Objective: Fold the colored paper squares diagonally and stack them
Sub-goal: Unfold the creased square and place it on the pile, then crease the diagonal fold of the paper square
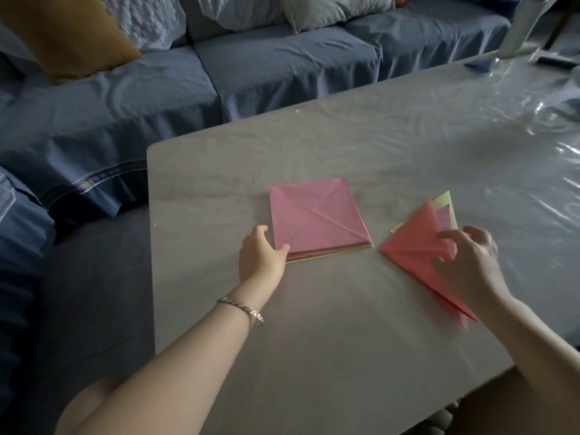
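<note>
On the worktop (314,324), my left hand (262,259) pinches the thick flat stack (317,215); my right hand (467,262) rests spread on a few folded triangles (414,246). I judge most folding remains.

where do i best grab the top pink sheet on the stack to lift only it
Take the top pink paper square at its near-left corner, coming from the left, where the left hand sits. It lies flat on the stack of coloured paper squares, so only a corner can be peeled up.
</note>
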A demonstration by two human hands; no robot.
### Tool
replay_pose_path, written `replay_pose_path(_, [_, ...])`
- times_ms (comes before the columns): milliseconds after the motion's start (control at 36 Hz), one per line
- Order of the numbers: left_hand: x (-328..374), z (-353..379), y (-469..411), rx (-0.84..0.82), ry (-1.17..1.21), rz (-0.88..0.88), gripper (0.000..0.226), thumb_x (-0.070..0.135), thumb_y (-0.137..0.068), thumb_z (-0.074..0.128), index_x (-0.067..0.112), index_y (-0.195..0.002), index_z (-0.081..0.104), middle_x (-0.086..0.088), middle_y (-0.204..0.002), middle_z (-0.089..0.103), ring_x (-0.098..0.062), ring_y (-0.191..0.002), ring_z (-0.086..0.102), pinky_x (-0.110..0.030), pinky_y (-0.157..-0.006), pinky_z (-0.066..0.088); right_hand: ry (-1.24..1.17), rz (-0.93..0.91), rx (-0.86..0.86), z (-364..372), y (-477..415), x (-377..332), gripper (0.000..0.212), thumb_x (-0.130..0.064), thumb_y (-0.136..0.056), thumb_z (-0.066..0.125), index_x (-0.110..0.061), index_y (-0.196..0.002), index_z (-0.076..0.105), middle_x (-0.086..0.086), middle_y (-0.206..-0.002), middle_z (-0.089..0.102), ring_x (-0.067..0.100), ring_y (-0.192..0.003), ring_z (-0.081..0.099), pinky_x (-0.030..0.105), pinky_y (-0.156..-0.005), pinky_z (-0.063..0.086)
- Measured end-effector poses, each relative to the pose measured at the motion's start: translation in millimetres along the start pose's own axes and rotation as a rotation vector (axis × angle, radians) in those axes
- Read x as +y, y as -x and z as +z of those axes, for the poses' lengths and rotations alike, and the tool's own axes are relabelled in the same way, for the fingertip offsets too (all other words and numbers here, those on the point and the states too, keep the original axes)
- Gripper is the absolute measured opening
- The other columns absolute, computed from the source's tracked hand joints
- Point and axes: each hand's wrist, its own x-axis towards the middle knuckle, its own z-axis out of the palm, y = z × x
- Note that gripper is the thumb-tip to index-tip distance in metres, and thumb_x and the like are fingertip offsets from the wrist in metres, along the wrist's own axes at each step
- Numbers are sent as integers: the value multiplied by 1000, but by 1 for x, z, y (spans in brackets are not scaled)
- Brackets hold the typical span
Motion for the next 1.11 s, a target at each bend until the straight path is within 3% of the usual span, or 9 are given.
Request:
replay_pose_path(167, [16,5,-4,26,-47,-27,39,18,-83,65,12,-118,52,-6,-109,62,-25,-102,58,-27,-73,38,3,-426,-126,27,9,-30,42,-1,-75,69,-7,-115,64,10,-133,52,29,-121,51,40,-103,40])
replay_pose_path(278, [20,7,-3,60,-8,-60,29,13,-82,64,12,-110,55,-4,-103,64,-23,-95,59,-24,-68,36,175,-692,-230,53,9,-58,57,-16,-86,61,-9,-139,40,8,-149,30,25,-139,26,33,-112,16])
replay_pose_path(417, [25,8,-5,32,180,-189,33,11,-80,65,11,-111,54,-5,-106,62,-20,-90,56,-22,-69,36,332,-676,-344,73,5,-80,55,-33,-98,37,-19,-147,16,-4,-155,17,10,-143,11,26,-113,5])
replay_pose_path(500, [26,10,-7,35,274,-238,33,10,-78,67,10,-109,55,-3,-99,60,-18,-83,52,-21,-68,35,346,-670,-303,75,8,-83,51,-31,-98,36,-18,-145,22,-5,-152,24,10,-141,17,25,-112,8])
replay_pose_path(611, [26,10,-10,76,310,-251,45,13,-74,73,8,-115,55,-6,-109,60,-22,-100,58,-22,-72,37,316,-695,-251,78,8,-81,45,-28,-95,41,-17,-139,34,-6,-146,35,11,-137,27,25,-108,16])
replay_pose_path(722, [23,6,-14,60,361,-312,53,15,-72,78,6,-119,54,-9,-116,60,-24,-105,57,-26,-80,40,242,-720,-203,87,7,-77,34,-21,-84,52,-11,-116,58,0,-120,59,22,-116,53,37,-94,39])
replay_pose_path(861, [16,3,-15,25,409,-349,37,18,-68,81,7,-98,62,-6,-92,61,-19,-78,56,-24,-68,41,176,-697,-185,90,9,-75,30,-23,-73,45,-10,-93,64,0,-97,63,24,-93,62,36,-75,50])
replay_pose_path(944, [12,-1,-15,23,403,-317,25,18,-67,82,15,-67,57,1,-66,59,-13,-55,52,-21,-50,38,187,-702,-176,87,10,-78,32,-20,-78,50,-13,-106,61,-4,-107,62,20,-102,59,33,-86,42])
replay_pose_path(1111, [4,-14,-18,46,308,-248,25,11,-73,75,18,-60,56,3,-62,57,-16,-61,55,-20,-49,38,191,-707,-225,83,16,-81,44,-24,-91,51,-23,-134,44,-9,-141,42,13,-132,35,21,-108,14])
